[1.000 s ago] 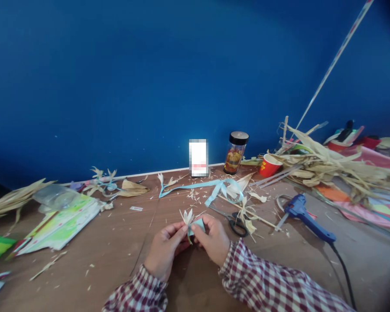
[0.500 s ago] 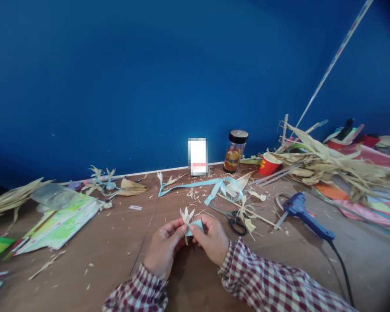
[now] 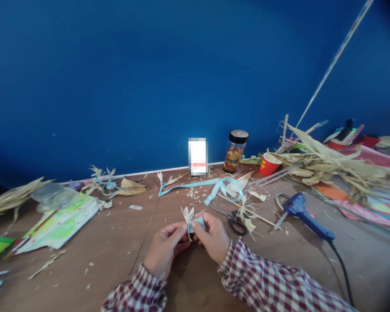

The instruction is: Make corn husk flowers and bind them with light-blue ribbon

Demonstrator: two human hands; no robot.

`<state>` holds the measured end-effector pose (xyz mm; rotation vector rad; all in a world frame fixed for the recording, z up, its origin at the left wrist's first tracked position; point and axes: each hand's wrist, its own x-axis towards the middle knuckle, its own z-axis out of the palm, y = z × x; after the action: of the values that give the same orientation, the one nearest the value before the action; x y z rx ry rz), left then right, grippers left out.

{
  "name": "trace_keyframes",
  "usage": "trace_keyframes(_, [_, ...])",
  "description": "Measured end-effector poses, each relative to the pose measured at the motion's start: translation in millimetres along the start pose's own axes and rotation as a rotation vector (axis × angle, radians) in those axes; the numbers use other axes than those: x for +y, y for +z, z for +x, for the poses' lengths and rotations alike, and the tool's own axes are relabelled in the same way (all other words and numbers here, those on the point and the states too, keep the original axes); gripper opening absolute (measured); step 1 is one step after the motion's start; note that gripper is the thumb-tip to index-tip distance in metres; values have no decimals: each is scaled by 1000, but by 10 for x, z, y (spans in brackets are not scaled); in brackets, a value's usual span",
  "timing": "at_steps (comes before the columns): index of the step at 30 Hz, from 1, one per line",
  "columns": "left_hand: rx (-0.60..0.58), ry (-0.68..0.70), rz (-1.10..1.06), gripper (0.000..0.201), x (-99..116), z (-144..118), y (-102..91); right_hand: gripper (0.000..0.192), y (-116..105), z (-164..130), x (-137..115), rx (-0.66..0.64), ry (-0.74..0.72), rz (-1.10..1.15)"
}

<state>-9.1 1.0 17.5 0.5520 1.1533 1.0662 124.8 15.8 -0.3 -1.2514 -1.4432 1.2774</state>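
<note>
My left hand (image 3: 165,249) and my right hand (image 3: 212,238) meet above the wooden table (image 3: 117,255) near its front. Between their fingertips they pinch a small pale corn-husk flower (image 3: 188,215) with a piece of light blue ribbon (image 3: 198,222) wrapped at its base. The left fingers grip the flower's stem, the right fingers hold the ribbon against it. Both sleeves are red-and-white checked.
Black-handled scissors (image 3: 235,224) lie just right of my hands, a blue glue gun (image 3: 307,219) further right. A long blue ribbon (image 3: 201,186), a jar (image 3: 235,151), a red cup (image 3: 269,164), a husk pile (image 3: 328,167), finished husk flowers (image 3: 102,182) and green papers (image 3: 60,225) surround the spot.
My hands have stayed in place. The fingers shifted slightly around the flower and the ribbon, which tilted a little.
</note>
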Motion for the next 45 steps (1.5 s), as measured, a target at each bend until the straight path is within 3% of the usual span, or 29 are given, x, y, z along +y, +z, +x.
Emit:
trace_keyframes(28, [64,203,315,29,-128,101,-82,11,-14,-13,-50,80,-159,-230])
trace_keyframes(38, [84,83,127,30,-141,69,3,8,-24,-28,-94,82,-292,-340])
trace_keyframes(45, [77,91,107,29,-133,53,11,10,-24,-29,-102,85,-354,-354])
